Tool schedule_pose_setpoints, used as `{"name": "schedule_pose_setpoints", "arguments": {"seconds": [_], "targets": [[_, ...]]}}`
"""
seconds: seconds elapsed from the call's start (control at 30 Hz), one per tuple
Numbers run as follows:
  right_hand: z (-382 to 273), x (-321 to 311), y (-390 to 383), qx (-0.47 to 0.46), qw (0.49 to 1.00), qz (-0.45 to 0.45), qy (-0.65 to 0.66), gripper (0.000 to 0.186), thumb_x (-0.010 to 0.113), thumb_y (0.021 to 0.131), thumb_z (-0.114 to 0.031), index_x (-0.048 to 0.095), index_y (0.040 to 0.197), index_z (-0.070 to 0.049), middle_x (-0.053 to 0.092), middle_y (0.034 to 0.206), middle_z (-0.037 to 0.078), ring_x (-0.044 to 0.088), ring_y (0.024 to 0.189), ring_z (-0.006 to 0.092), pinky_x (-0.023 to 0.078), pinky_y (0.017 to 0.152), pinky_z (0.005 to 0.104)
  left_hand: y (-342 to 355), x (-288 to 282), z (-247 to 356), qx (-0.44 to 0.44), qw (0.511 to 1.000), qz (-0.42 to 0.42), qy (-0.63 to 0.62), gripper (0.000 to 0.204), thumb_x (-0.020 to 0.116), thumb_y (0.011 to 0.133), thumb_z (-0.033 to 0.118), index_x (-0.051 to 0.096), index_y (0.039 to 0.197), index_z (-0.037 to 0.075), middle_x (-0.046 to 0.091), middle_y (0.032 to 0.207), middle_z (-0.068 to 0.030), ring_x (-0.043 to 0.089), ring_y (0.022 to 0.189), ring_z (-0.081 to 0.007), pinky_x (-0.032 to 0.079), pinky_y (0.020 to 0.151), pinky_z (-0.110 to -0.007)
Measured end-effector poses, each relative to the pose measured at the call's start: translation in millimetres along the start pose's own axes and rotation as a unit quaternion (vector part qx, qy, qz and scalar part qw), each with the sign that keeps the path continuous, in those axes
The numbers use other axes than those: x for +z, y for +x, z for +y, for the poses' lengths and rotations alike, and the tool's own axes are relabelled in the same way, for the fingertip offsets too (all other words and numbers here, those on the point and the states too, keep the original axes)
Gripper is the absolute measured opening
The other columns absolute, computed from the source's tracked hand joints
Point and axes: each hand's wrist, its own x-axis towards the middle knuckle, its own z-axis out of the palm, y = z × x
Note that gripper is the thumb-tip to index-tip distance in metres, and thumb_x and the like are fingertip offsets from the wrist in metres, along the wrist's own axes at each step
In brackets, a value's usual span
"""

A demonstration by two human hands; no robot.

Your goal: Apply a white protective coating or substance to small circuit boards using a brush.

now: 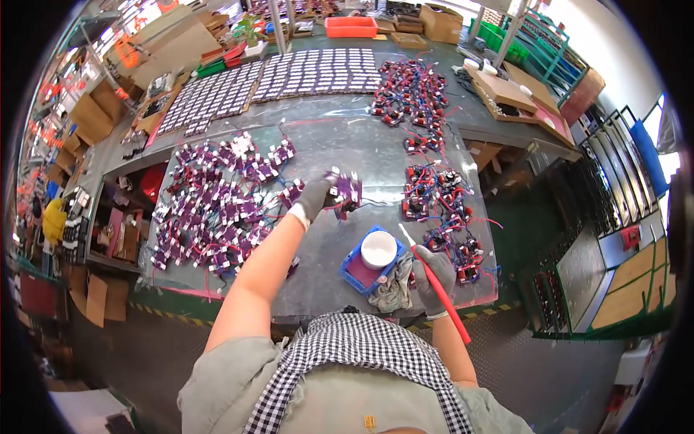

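Note:
My gloved left hand [316, 197] is closed on a purple circuit board [350, 189] with white connectors and trailing wires, held over the middle of the metal table [325, 148]. In my gloved right hand [435, 273] is a slim brush [441, 293] with a long red handle; its pale tip points away from me, up and to the left. Between my hands a round white tub [379, 249] stands in a blue plastic basket [352, 273]. A crumpled grey rag [394, 287] lies between the basket and my right hand.
Many loose purple boards [217, 199] cover the table's left side. Wired boards with red parts [437, 195] lie along the right. Farther off are flat rows of boards [318, 72], an orange-red bin [351, 27] and an open cardboard box [506, 94].

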Motion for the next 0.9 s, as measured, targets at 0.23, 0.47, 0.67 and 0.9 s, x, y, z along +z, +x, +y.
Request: {"name": "schedule_pose_setpoints", "arguments": {"seconds": [0.23, 0.47, 0.67, 0.9], "targets": [[-5.6, -2.1, 6.7, -0.008, 1.0, 0.007, 0.005, 0.024, 0.066, 0.085, -0.009, 0.069, 0.107, -0.001, 0.069, 0.088, 0.013, 0.064, 0.077, 0.0274, 0.051, 0.072, 0.0365, -16.1, -9.3, 35.8, 0.205, 0.869, 0.01, 0.451, 0.039, 0.058, 0.093, 0.036, 0.065, 0.115, 0.005, 0.07, 0.1, -0.02, 0.068, 0.096, -0.0348, 0.051, 0.083, -0.043], [-4.2, -5.9, 21.5, -0.002, 1.0, 0.009, 0.017, 0.023, 0.064, 0.084, -0.006, 0.069, 0.106, -0.001, 0.067, 0.085, 0.013, 0.064, 0.076, 0.0278, 0.05, 0.07, 0.0361, -17.2, 16.5, 74.7, 0.256, 0.835, 0.09, 0.479, 0.035, 0.053, 0.094, 0.04, 0.064, 0.115, 0.015, 0.07, 0.099, -0.0191, 0.066, 0.096, -0.0408, 0.051, 0.081, -0.049], [-3.8, -7.9, 19.9, -0.023, 0.999, 0.025, 0.003, 0.023, 0.064, 0.085, -0.006, 0.069, 0.106, -0.001, 0.067, 0.087, 0.013, 0.062, 0.075, 0.0286, 0.049, 0.07, 0.0375, 2.5, 19.3, 69.0, 0.141, 0.937, 0.107, 0.3, 0.042, 0.053, 0.096, 0.045, 0.067, 0.113, 0.009, 0.072, 0.094, -0.0173, 0.072, 0.078, -0.031, 0.055, 0.075, -0.043], [-4.8, -18.2, 15.5, -0.01, 0.999, 0.049, 0.016, 0.023, 0.064, 0.084, -0.004, 0.07, 0.106, -0.001, 0.066, 0.083, 0.013, 0.064, 0.074, 0.0267, 0.05, 0.069, 0.0358, 24.3, -3.7, 40.3, -0.005, 0.863, 0.022, 0.505, 0.036, 0.06, 0.094, 0.028, 0.065, 0.12, 0.005, 0.071, 0.096, -0.0116, 0.07, 0.075, -0.0179, 0.056, 0.059, -0.034]]}}
